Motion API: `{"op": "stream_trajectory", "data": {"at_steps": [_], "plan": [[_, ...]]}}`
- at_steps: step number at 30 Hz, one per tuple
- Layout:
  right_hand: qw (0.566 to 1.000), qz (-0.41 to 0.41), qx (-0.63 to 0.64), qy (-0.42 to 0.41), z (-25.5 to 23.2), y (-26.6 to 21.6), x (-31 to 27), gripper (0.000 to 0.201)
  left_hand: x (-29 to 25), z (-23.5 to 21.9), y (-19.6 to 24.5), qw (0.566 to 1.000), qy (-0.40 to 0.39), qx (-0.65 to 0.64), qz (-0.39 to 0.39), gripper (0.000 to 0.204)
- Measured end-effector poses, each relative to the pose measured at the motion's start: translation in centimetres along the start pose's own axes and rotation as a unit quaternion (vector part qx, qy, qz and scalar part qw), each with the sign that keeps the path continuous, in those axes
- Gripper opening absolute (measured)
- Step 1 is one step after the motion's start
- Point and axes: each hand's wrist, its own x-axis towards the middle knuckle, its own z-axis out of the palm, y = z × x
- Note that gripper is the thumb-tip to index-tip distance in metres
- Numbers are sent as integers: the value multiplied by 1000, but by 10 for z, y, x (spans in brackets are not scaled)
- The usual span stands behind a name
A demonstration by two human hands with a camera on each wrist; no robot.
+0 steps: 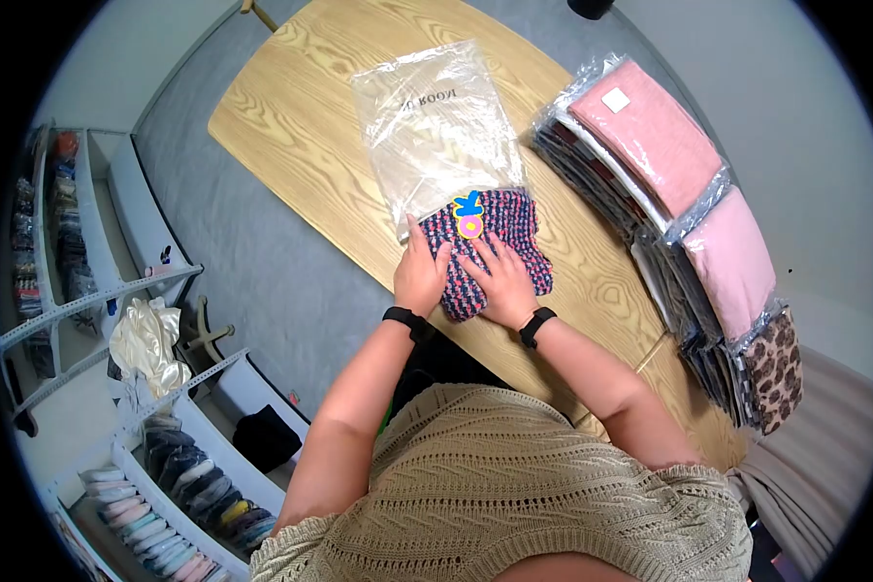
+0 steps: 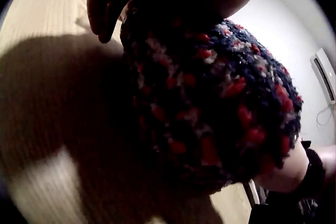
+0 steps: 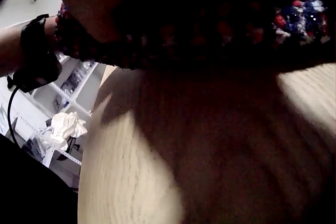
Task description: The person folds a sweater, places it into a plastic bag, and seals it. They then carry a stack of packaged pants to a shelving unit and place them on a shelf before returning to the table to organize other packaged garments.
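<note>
A folded chunky knit in navy, red and white lies on the wooden table in the head view. On its upper part sits a blue, yellow and pink letter-shaped patch. My left hand rests along the knit's left side, fingertips at the lower corner of a clear plastic bag. Fingers spread, my right hand presses flat on the front of the knit. The bag lies flat beyond, its lower end meeting the knit. Close up in the left wrist view, the knit bulges beneath the hand.
Stacks of bagged folded textiles line the table's right side, topped by a pink one, a paler pink one and a leopard-print one. Shelving with bagged goods stands on the left, a shiny cream cloth draped there.
</note>
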Motion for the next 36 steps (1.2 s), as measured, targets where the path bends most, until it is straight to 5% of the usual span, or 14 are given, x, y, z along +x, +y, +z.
{"op": "stream_trajectory", "data": {"at_steps": [11, 13, 16, 23, 25, 29, 31, 33, 36], "plan": [[996, -28, -90, -1, -10, -13, 12, 55, -7, 4, -7, 991, -9, 130, 14, 70], [992, -58, -107, -30, -12, -10, 19, 70, -7, 8, -15, 991, 0, 135, 20, 70], [993, -62, -69, -76, -19, -7, 31, 60, -7, 8, -20, 985, 21, 169, 33, 74], [991, -69, -29, -111, -18, 4, 29, 59, -2, -24, 3, 969, 61, 234, 54, 37], [992, -76, -20, -102, -18, 5, 28, 59, 15, -36, 8, 966, 98, 189, 147, 31], [991, -76, -24, -108, -27, 1, 30, 60, 53, -27, -7, 963, 110, 142, 199, 29], [990, -88, -51, -103, -34, -5, 31, 63, 64, -28, -9, 979, -6, 144, 146, 26], [986, -81, -26, -145, -40, -10, 36, 79, 71, -22, -16, 978, -30, 150, 141, 23], [992, -67, 37, -102, -41, -5, 43, 69, 75, -17, -26, 978, -16, 146, 151, 19]]}}
